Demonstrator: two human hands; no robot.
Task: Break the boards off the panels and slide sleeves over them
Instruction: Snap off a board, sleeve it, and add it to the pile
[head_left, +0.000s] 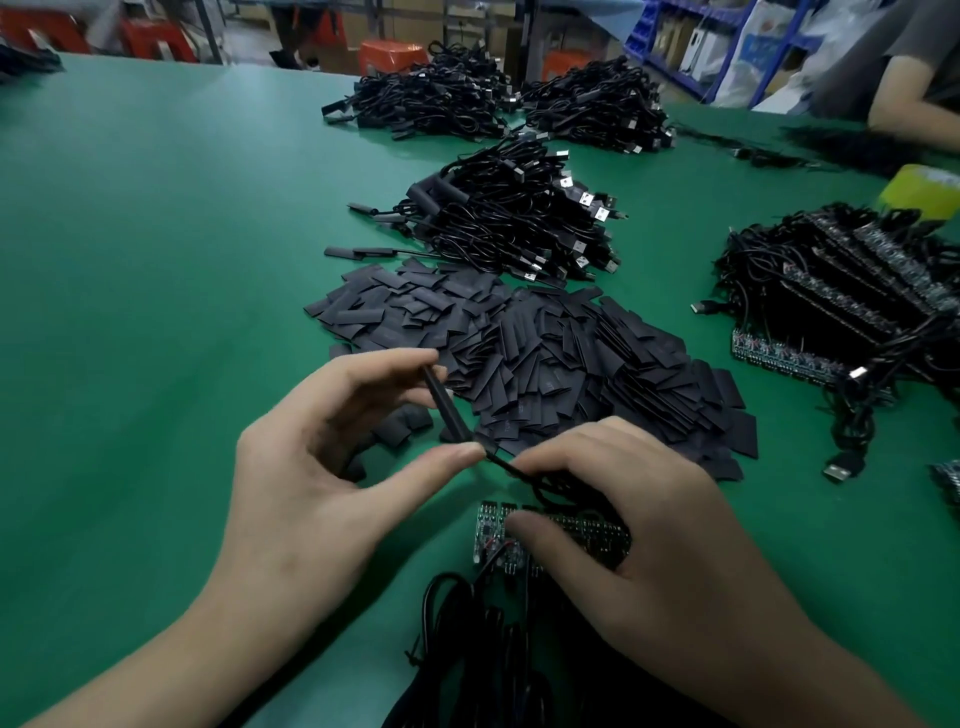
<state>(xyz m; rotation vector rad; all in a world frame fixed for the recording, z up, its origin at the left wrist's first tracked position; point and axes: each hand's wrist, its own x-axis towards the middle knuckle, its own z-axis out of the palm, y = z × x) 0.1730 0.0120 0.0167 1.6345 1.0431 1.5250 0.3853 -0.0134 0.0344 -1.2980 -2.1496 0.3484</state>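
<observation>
Left hand (311, 467) pinches one sleeve (449, 410) end to end between forefinger and thumb, above the tabletop (156, 260). Right hand (639, 530) curls over the panel (488, 530), thumb pressing it. Keep the sleeve in line with the cable (511, 470) (board not visible) and feed straight. The spare sleeves (545, 353) lie heaped, uncontained. Contents of the blue bins (670, 47) cannot be made out.

Held sleeve: slim black flat tube sleeve (449, 410), tilted, pinched end to end between thumb and fingers of the left hand (311, 467), above the table's near edge; a thin black cable (506, 467) leaves its lower end.
Loose sleeves: broad heap of flat black rectangular sleeves (545, 358), mid-table.
Near panel: dark circuit-board panel (491, 535), low over the green table (156, 260), held by the right hand (649, 519) with curled fingers and thumb.
Panel stack: dark panels tangled with cables (831, 306), by the right edge.
</observation>
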